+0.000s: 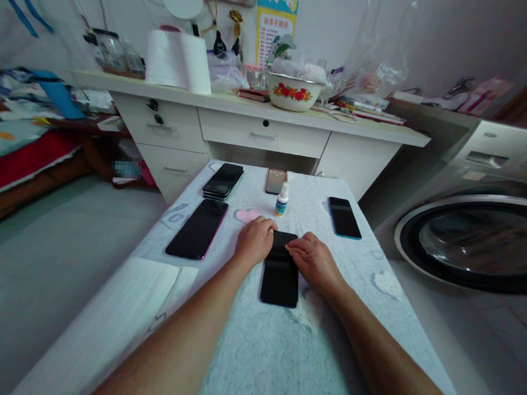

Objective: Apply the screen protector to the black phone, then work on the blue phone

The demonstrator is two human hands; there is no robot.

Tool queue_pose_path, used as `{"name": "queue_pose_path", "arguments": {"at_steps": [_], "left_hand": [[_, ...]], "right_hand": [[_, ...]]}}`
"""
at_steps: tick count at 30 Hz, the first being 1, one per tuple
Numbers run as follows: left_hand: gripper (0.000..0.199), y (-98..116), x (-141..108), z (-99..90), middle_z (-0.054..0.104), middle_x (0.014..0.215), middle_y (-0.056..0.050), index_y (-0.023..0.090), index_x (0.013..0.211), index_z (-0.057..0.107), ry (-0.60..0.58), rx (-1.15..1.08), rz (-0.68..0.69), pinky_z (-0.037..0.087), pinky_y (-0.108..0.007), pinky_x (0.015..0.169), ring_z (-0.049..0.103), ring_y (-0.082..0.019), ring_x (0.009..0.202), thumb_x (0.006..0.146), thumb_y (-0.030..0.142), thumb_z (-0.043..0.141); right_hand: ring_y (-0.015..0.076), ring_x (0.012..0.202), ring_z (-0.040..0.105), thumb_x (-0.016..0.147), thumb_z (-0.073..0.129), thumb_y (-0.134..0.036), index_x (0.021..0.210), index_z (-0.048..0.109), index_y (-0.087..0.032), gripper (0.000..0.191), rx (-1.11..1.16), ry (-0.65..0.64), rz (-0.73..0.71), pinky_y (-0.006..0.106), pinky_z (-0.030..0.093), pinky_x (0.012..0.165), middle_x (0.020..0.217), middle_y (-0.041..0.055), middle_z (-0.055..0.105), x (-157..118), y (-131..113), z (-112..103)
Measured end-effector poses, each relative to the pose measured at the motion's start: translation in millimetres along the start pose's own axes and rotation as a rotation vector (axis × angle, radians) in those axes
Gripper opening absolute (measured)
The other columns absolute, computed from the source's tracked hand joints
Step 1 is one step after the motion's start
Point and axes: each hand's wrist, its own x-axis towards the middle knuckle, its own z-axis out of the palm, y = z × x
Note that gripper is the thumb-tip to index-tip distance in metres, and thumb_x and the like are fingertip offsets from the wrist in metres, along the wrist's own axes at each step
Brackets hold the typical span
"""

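A black smartphone (280,275) lies face up on the cloth-covered table between my hands. My left hand (255,242) has its fingers curled on the phone's upper left edge, holding it there. Over the upper right part of the screen, my right hand (315,260) has its fingertips pressed together; whatever they may pinch is too small to make out. Just beyond the phone stands a small white spray bottle (281,201) with a blue and yellow label. Behind the bottle is a phone case or phone with a brownish face (276,181).
To the left lie a large phone with a pink edge (197,228) and a stack of phones (223,180). A blue-edged phone (344,217) rests at the right. Beyond the table, a white desk (267,118) carries paper rolls and a flowered bowl (294,93); a washing machine (480,191) stands right.
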Motion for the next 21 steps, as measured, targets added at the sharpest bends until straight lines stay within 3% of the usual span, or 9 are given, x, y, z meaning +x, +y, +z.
{"name": "queue_pose_path", "arguments": {"at_steps": [21], "left_hand": [[0.023,0.4,0.3,-0.2,0.062,0.095,-0.003,0.022,0.089,0.064,-0.013,0.009,-0.014,0.045,-0.026,0.083,0.059,-0.016,0.094,0.085,0.014,0.043]], "right_hand": [[0.0144,0.078,0.056,0.089,0.054,-0.021,0.097,0.070,-0.021,0.018,0.003,0.006,-0.013,0.025,0.042,0.070,0.082,0.0026,0.055,-0.8,1.7,-0.2]]}}
